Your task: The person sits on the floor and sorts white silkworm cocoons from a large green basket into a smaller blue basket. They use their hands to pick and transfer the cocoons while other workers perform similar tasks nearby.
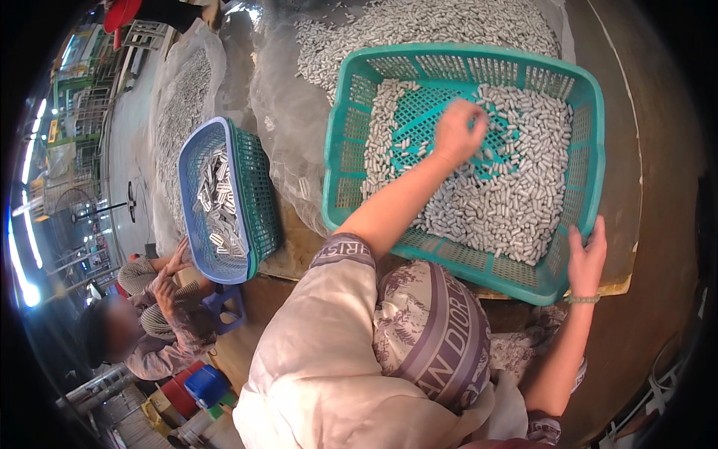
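Note:
A large teal plastic basket (465, 49) holds many small grey, metallic-looking cylindrical pieces (516, 202). They lie thickest along its right and near sides, with a thinner band at the left. My left hand (458, 133) is over the basket's middle, where the mesh bottom shows. Its fingers are curled together and slightly blurred; what they hold, if anything, is hidden. At the near right corner, my right hand (586, 258) grips the basket's edge, thumb at the rim and fingers along the outside.
Beyond the basket spreads a heap of similar pieces (426, 30) on plastic sheeting (288, 142). To the left, a blue basket (192, 202) nested with a green one contains flat metal-looking pieces (218, 196). Another person (176, 318) sits past it, beside a blue stool (224, 308).

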A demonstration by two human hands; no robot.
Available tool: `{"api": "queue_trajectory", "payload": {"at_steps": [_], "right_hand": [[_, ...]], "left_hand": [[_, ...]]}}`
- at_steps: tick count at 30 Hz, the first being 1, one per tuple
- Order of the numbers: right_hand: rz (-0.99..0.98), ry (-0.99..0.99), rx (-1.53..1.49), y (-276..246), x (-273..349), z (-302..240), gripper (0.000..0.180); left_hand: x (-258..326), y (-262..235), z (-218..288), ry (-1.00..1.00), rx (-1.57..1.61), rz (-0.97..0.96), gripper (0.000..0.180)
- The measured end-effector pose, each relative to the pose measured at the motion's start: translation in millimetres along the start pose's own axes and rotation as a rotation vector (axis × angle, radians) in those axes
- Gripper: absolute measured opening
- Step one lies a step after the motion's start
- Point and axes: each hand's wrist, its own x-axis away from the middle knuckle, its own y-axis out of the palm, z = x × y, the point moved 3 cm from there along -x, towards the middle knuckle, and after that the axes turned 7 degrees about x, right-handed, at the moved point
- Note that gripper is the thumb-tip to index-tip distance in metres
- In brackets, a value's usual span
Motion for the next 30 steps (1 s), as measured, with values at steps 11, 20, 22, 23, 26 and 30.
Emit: {"api": "queue_trajectory", "payload": {"at_steps": [11, 20, 22, 23, 26, 30], "right_hand": [[-0.014, 0.033, 0.019, -0.7, -2.3, -5.2, 0.023], [0.006, 0.054, 0.052, -2.9, -1.0, -11.4, 0.023], [-0.006, 0.059, 0.038, -2.5, -1.3, -10.2, 0.023], [-0.011, 0.062, 0.033, -2.5, -1.5, -9.5, 0.023], [0.012, 0.054, 0.066, -2.8, -1.4, -9.7, 0.022], [-0.004, 0.078, 0.066, -3.3, -1.1, -9.9, 0.022]], "left_hand": [[-5.1, -41.4, -48.3, -0.259, -0.127, 0.016, 0.011], [17.0, -9.8, 11.8, -0.027, -0.024, -0.322, 0.01], [21.4, 1.6, 22.3, 0.007, -0.007, -0.353, 0.008], [22.4, 7.3, 28.7, 0.03, -0.012, -0.366, 0.008], [24.5, 23.7, 39.7, 0.047, -0.041, -0.408, 0.014], [19.4, 35.5, 29.7, -0.287, -0.201, -0.438, 0.026]]}}
